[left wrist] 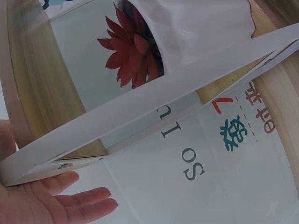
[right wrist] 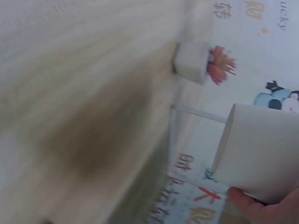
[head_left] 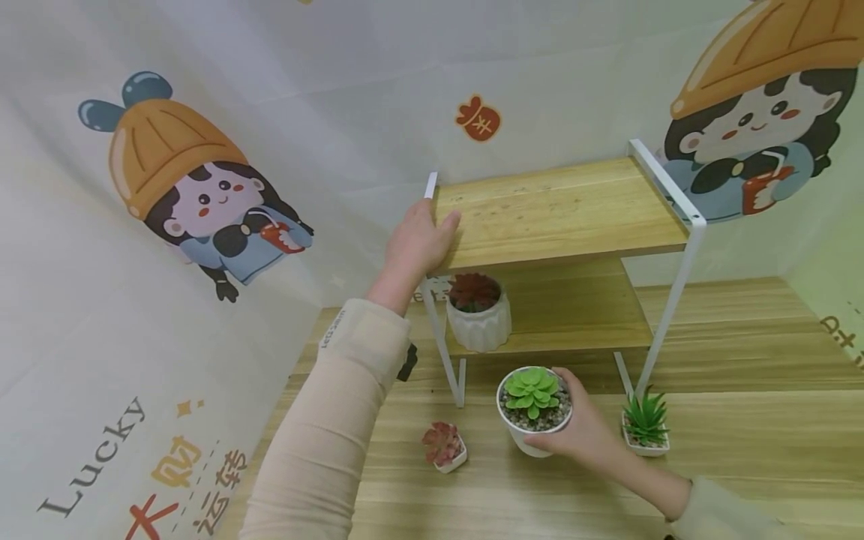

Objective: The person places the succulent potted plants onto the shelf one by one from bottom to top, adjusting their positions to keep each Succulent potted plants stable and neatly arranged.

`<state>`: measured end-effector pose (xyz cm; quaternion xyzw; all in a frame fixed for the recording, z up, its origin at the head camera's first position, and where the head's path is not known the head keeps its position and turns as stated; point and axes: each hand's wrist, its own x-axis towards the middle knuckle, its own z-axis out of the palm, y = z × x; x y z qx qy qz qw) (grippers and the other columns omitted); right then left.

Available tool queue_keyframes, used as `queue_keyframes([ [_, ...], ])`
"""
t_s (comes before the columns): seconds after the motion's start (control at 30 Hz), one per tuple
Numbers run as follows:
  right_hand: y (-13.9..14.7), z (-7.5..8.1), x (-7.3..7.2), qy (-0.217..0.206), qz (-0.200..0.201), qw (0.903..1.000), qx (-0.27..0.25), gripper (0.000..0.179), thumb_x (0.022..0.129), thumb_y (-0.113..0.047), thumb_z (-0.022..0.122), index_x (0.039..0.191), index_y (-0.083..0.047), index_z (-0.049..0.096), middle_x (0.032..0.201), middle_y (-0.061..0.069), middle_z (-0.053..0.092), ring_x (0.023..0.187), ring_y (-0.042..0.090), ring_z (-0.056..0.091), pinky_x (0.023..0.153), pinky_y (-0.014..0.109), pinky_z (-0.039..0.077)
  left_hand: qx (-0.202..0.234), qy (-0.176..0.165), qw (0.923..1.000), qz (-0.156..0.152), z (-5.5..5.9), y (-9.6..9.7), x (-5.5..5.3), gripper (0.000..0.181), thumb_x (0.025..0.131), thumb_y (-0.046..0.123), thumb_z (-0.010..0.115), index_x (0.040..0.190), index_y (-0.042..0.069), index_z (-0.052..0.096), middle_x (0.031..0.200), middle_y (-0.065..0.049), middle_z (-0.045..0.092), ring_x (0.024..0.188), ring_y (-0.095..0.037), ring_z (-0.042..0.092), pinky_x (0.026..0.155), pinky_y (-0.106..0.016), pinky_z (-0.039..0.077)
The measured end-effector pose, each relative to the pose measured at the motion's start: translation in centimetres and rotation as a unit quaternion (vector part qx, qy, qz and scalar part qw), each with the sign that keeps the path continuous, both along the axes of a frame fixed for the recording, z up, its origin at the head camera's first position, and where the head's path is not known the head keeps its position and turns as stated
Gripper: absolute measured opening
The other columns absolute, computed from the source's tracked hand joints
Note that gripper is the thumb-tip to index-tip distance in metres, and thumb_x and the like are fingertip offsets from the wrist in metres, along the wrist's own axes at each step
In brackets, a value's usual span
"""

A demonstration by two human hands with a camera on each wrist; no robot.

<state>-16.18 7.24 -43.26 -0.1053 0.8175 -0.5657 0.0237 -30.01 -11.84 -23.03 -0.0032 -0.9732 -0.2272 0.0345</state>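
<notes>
My left hand point(head_left: 421, 236) holds the upper left corner of a two-tier wooden shelf point(head_left: 560, 214) with a white metal frame. Its thumb lies on the top board; in the left wrist view the fingers point(left wrist: 88, 205) extend past the white frame bar point(left wrist: 140, 102). My right hand point(head_left: 574, 420) grips a round white pot point(head_left: 529, 441) from its right side, raised off the table in front of the shelf. A green succulent point(head_left: 533, 390) sits in gravel inside it. The right wrist view shows the plain white pot point(right wrist: 261, 151) tilted, with fingertips against it.
On the lower tier, at the left, stands a ribbed white pot point(head_left: 479, 326) with a dark red succulent point(head_left: 475, 291). A small potted reddish succulent point(head_left: 442, 444) stands at front left, and a spiky green plant point(head_left: 646, 420) by the right shelf leg. A printed cloth point(head_left: 364, 135) hangs behind.
</notes>
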Motion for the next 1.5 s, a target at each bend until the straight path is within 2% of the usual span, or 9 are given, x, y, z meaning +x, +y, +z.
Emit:
queue_keyframes([
  [0.17,1.3,2.4,-0.3,0.027,-0.017,0.9986,0.041,0.095,0.061,-0.026,0.084,0.134,0.0,0.029,0.124,0.027,0.048,0.111,0.042,0.05,0.087,0.053,0.045,-0.002,0.002,1.0,-0.001,0.0,-0.1,0.1,0.065,0.095,0.049,0.035,0.145,0.008,0.022,0.147,-0.011,0.029,0.131,-0.03,0.033,0.105,-0.042,0.032],
  [0.3,2.3,4.3,-1.0,0.034,-0.038,0.9967,0.063,0.096,0.063,-0.03,0.083,0.137,-0.002,0.028,0.126,0.027,0.047,0.113,0.043,0.048,0.088,0.055,0.043,-0.003,-0.001,1.0,-0.002,0.1,-0.1,0.1,0.065,0.095,0.048,0.035,0.145,0.008,0.021,0.147,-0.011,0.029,0.132,-0.029,0.032,0.106,-0.042,0.032],
  [0.53,3.9,6.5,-2.7,0.038,-0.047,0.9976,0.033,0.098,0.069,-0.028,0.08,0.141,0.0,0.019,0.133,0.028,0.038,0.119,0.044,0.042,0.092,0.056,0.04,-0.004,-0.003,1.0,-0.002,0.1,-0.1,0.1,0.065,0.095,0.048,0.035,0.145,0.009,0.021,0.148,-0.01,0.029,0.133,-0.028,0.032,0.105,-0.042,0.032],
  [0.73,4.5,6.5,-4.8,0.057,-0.069,0.9957,0.025,0.094,0.07,-0.026,0.078,0.139,0.005,0.022,0.131,0.029,0.038,0.12,0.043,0.04,0.097,0.057,0.035,-0.001,-0.002,1.0,-0.001,0.0,-0.1,0.1,0.065,0.095,0.047,0.036,0.145,0.007,0.022,0.147,-0.011,0.03,0.132,-0.029,0.032,0.106,-0.042,0.032],
  [1.0,4.6,6.4,-6.3,0.07,-0.085,0.9936,0.023,0.097,0.07,-0.025,0.078,0.14,0.006,0.019,0.133,0.03,0.035,0.122,0.043,0.036,0.099,0.057,0.032,0.005,0.003,1.0,-0.001,0.0,-0.2,0.1,0.066,0.095,0.048,0.037,0.145,0.007,0.022,0.147,-0.012,0.03,0.131,-0.029,0.033,0.106,-0.042,0.032],
  [1.27,4.0,5.5,-6.8,0.075,-0.104,0.9905,-0.05,0.098,0.072,-0.018,0.076,0.141,0.005,0.011,0.138,0.03,0.024,0.126,0.043,0.03,0.1,0.057,0.031,-0.003,0.002,1.0,-0.003,0.0,-0.3,0.2,0.066,0.095,0.047,0.037,0.145,0.007,0.022,0.146,-0.012,0.03,0.132,-0.029,0.033,0.105,-0.042,0.032],
  [1.4,3.9,5.1,-6.8,0.091,-0.122,0.9872,-0.048,0.099,0.073,-0.02,0.076,0.142,0.004,0.01,0.14,0.029,0.023,0.128,0.043,0.028,0.1,0.058,0.029,-0.002,0.006,1.0,-0.004,0.0,-0.2,0.2,0.066,0.095,0.047,0.037,0.145,0.007,0.022,0.146,-0.013,0.031,0.131,-0.03,0.033,0.105,-0.042,0.032],
  [1.5,3.7,4.9,-6.6,0.123,-0.143,0.9811,-0.041,0.095,0.073,-0.019,0.077,0.141,0.006,0.015,0.138,0.029,0.026,0.127,0.043,0.028,0.101,0.059,0.028,-0.002,0.006,1.0,-0.006,0.0,-0.1,0.2,0.066,0.095,0.047,0.037,0.145,0.007,0.022,0.146,-0.013,0.031,0.131,-0.03,0.033,0.105,-0.042,0.032],
])
